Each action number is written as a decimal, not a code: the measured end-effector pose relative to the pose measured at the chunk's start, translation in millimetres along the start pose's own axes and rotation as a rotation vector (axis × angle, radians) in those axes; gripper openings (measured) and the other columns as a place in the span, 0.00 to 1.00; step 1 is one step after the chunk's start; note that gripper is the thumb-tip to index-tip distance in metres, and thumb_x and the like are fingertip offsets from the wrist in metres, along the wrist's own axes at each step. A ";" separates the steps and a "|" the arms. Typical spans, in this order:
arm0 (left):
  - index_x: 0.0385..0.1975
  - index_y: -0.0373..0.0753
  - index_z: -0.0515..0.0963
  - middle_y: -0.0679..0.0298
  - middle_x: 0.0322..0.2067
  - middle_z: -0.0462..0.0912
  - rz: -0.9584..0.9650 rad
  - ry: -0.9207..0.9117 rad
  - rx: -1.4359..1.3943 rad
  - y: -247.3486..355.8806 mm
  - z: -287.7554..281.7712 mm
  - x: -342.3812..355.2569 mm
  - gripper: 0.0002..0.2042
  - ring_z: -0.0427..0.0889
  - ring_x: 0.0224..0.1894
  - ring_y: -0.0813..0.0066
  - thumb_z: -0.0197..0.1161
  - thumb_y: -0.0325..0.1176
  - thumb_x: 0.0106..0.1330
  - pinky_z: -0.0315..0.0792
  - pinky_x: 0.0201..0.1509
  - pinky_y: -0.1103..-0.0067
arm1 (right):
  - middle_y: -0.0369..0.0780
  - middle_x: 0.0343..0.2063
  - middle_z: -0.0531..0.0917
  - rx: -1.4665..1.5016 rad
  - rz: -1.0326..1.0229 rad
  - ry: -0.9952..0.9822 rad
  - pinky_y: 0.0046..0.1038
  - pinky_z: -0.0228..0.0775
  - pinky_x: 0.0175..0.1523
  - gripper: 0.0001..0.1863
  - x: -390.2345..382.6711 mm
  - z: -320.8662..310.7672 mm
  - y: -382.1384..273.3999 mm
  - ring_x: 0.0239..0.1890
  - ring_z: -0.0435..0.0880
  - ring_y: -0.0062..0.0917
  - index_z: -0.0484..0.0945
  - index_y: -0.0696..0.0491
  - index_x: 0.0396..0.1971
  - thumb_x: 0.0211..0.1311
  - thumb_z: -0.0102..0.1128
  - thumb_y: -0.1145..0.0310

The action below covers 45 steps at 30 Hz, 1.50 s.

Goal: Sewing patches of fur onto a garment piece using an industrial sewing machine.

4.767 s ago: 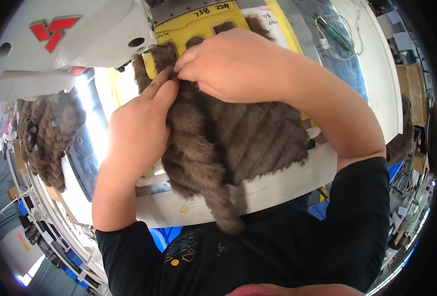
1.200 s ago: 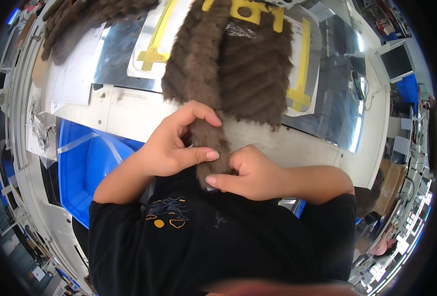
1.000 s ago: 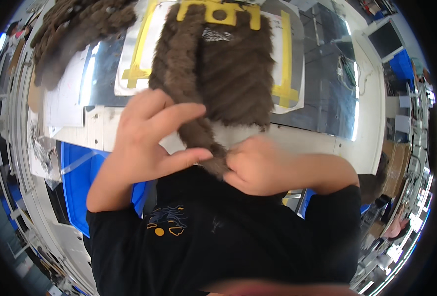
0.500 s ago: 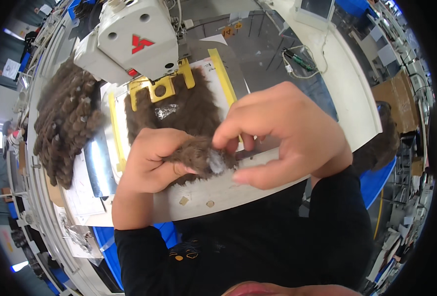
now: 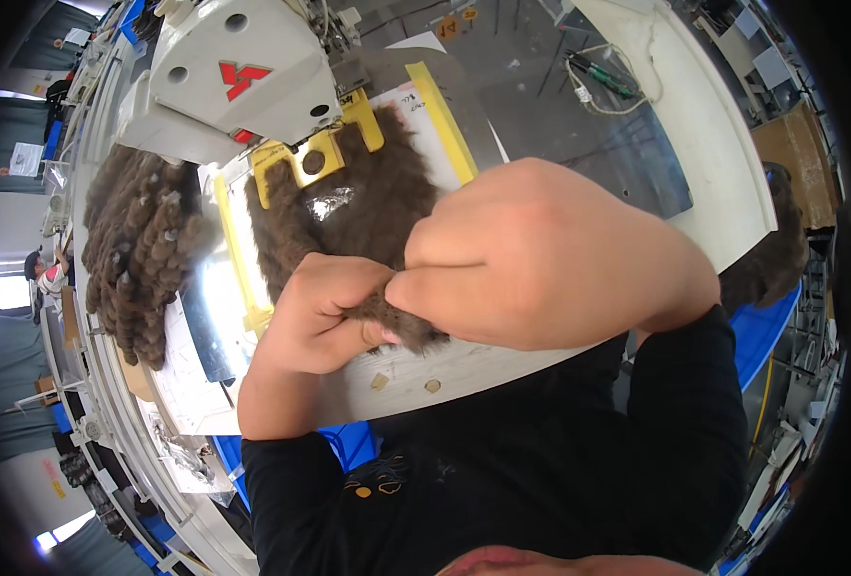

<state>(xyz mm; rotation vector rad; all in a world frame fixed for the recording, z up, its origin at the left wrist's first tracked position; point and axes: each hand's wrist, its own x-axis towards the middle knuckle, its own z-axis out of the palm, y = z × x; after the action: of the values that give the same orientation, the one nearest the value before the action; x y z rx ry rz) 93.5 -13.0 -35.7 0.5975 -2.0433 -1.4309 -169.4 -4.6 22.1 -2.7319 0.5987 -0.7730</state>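
Observation:
Brown furry fabric (image 5: 377, 202) lies under the yellow clamp (image 5: 318, 161) of a white sewing machine (image 5: 243, 72). A fuzzy brown piece (image 5: 401, 322) is gathered near the table's front edge, just below that fabric. My left hand (image 5: 324, 312) pinches this piece between thumb and fingers. From the right, my right hand (image 5: 540, 254) comes in with its fingers closed and its thumb and index tips pressed to the same piece. Those fingers partly hide the fur. Whether the gathered piece joins the larger fabric cannot be made out.
A heap of brown furry pieces (image 5: 142, 254) sits left of the machine. Toward the back right lie a green-handled tool (image 5: 606, 79) and a pale cord (image 5: 648, 67). More brown fur (image 5: 766, 245) hangs beyond the table's right edge, near a cardboard box (image 5: 800, 158).
My right hand has moved left and closed its spread thumb and fingers onto the furry piece. The whitish patch seen on it before is now hidden. The whole view has shifted slightly.

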 end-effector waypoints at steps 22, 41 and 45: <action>0.33 0.33 0.85 0.58 0.26 0.87 -0.012 -0.040 -0.030 9.9 9.0 2.5 0.10 0.89 0.29 0.57 0.76 0.33 0.59 0.78 0.34 0.74 | 0.36 0.24 0.74 0.029 -0.038 0.090 0.33 0.69 0.27 0.13 -0.6 6.4 -0.8 0.23 0.77 0.31 0.81 0.54 0.34 0.45 0.72 0.74; 0.42 0.26 0.82 0.51 0.36 0.89 0.028 0.443 -0.202 -12.4 18.8 -20.6 0.22 0.88 0.37 0.66 0.76 0.43 0.65 0.83 0.42 0.73 | 0.39 0.34 0.81 0.467 0.201 0.480 0.24 0.71 0.33 0.20 10.1 57.9 0.4 0.31 0.81 0.22 0.88 0.58 0.44 0.52 0.81 0.67; 0.35 0.30 0.82 0.56 0.35 0.88 0.087 0.441 -0.055 -7.2 23.9 -10.6 0.07 0.87 0.35 0.71 0.72 0.27 0.65 0.78 0.39 0.77 | 0.39 0.33 0.83 0.500 0.233 0.501 0.22 0.70 0.30 0.15 6.9 54.4 -3.1 0.27 0.81 0.21 0.89 0.58 0.39 0.51 0.81 0.71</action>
<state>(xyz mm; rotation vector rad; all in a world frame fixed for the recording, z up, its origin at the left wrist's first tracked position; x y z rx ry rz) 85.5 8.0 -51.0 0.7190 -1.6571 -1.1765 -133.5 1.4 -19.1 -1.9801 0.6890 -1.3444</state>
